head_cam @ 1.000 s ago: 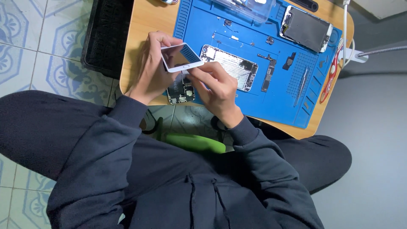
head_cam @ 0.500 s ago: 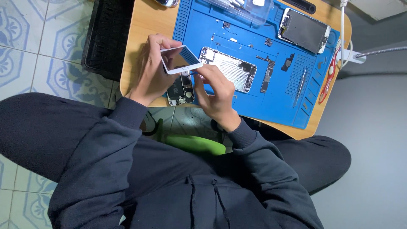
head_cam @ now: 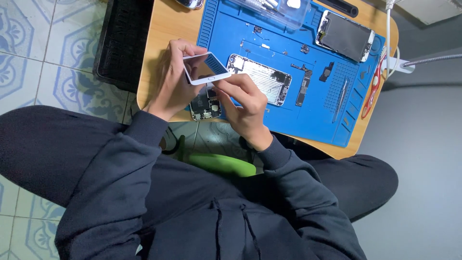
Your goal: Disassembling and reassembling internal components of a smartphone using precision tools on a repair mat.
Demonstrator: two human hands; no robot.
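Left hand: our left hand (head_cam: 172, 79) grips the white screen panel (head_cam: 206, 68) by its far edge, fingers curled over the top, thumb underneath.
Right hand: our right hand (head_cam: 244, 103) pinches the panel's near corner, by the round button, between thumb and forefinger; other fingers loosely curled.
Screen: flat, glossy white rectangle with rounded corners, tilted, raised above the desk's front edge; its glass reflects blue.
Phone body: an opened phone shell (head_cam: 205, 107) sits just below the panel, dark inside, small metal parts showing; we cannot tell whether it rests on the desk or on our fingers.
Mat: blue rubbery mat (head_cam: 288, 120) with moulded grooves and ridged compartments, covering most of the desk.
Back plate: silvery metal plate (head_cam: 262, 80) lies flat mid-mat, just beside our right fingers.
Board: narrow dark circuit strip (head_cam: 303, 86) right of the plate.
Tweezers: slim metal tweezers (head_cam: 340, 98) lie on the mat, well apart from our hands.
Second phone: another open unit (head_cam: 345, 35) at the mat's far corner.
Desk: pale wood, smooth, rounded corners (head_cam: 166, 24).
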